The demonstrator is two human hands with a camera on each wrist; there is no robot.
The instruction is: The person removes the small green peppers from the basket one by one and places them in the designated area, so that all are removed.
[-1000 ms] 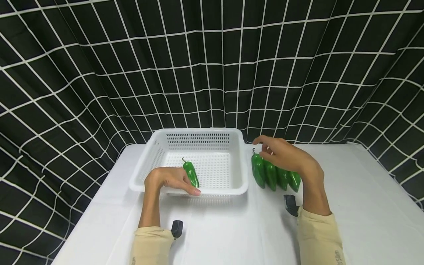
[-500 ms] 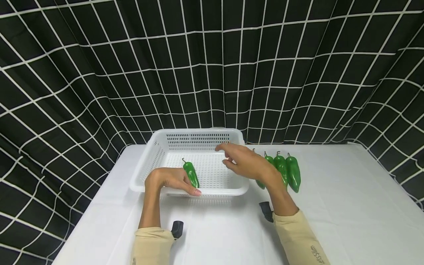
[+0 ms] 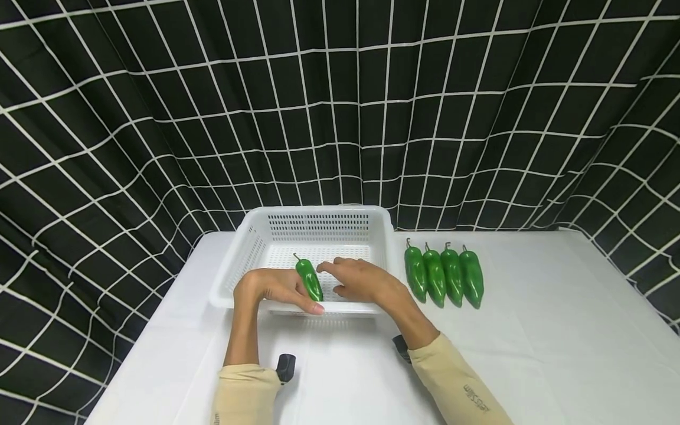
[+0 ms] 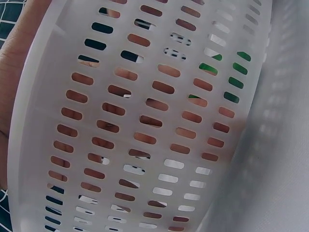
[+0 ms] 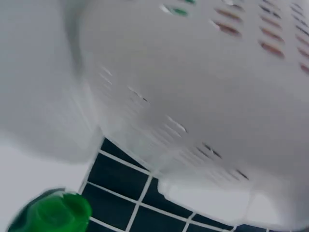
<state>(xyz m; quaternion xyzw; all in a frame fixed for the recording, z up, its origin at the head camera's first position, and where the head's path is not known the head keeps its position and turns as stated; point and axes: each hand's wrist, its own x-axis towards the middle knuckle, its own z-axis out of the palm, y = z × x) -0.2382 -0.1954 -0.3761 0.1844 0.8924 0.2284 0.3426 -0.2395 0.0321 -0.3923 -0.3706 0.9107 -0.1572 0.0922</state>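
Note:
Inside the white perforated basket (image 3: pixel 379 248), one green chili pepper (image 3: pixel 310 282) lies tilted, stem away from me. My left hand (image 3: pixel 273 289) reaches in over the near rim beside this pepper, thumb extended across the rim. Its fingers dip below the rim; through the slots in the left wrist view, fingers (image 4: pixel 164 87) show right at the green, and I cannot tell whether they grip it. From the right, my right hand (image 3: pixel 358 278) is in the basket, loosely bent, nothing in it, its index fingertip close to the pepper.
Several more green peppers (image 3: pixel 443 274) lie side by side on the white table (image 3: pixel 542 330), just right of the basket. One green pepper (image 5: pixel 55 212) shows blurred at the corner of the right wrist view. Behind the table hangs a black curtain (image 3: pixel 340 118) with white grid lines.
My right hand has moved left from above the row of peppers, over the basket's right side and down beside the pepper inside. My left hand stays in place.

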